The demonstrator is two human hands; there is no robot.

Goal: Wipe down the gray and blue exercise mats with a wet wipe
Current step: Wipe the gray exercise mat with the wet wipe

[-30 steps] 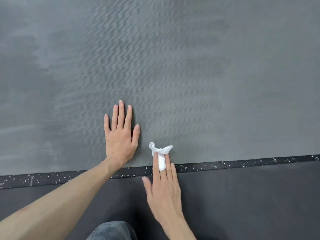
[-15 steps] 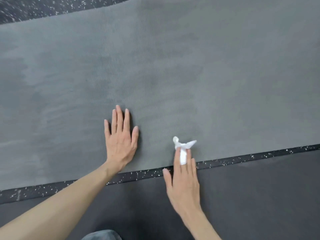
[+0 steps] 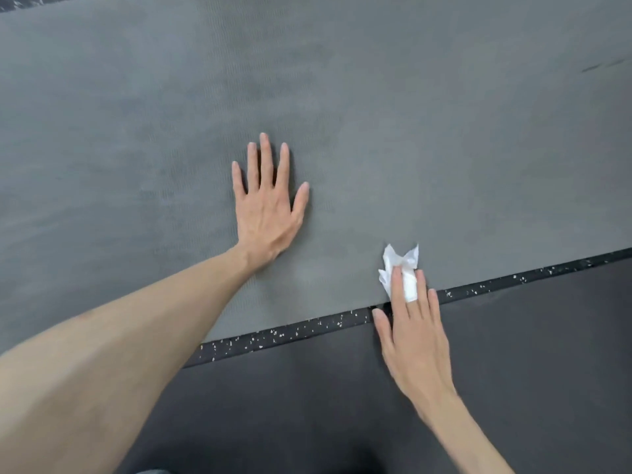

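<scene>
The right hand (image 3: 415, 340) is sliding the wet wipe (image 3: 402, 271) along the near edge of the gray mat (image 3: 376, 114), and it is now sitting well to the right of where it was a second ago, farther from the left hand (image 3: 268, 206). The wipe is crumpled and threaded between straight fingers (image 3: 396, 285), part of it lying over one of them, so the grip is more of a flat press than a clench; the rest of the wipe is fanning out onto the mat just past the fingertips. The left hand is lying flat on the mat with its fingers spread and holding nothing, planted in the same spot as before, seemingly pinning the mat. Fainter, darker streaks are showing across the mat, probably damp passes. A strip of speckled floor (image 3: 280, 336) is separating this mat from a darker mat (image 3: 307, 405) nearer the person. I'd judge the edge stroke is carrying on rightward, with plenty of mat to the right not yet reached.
</scene>
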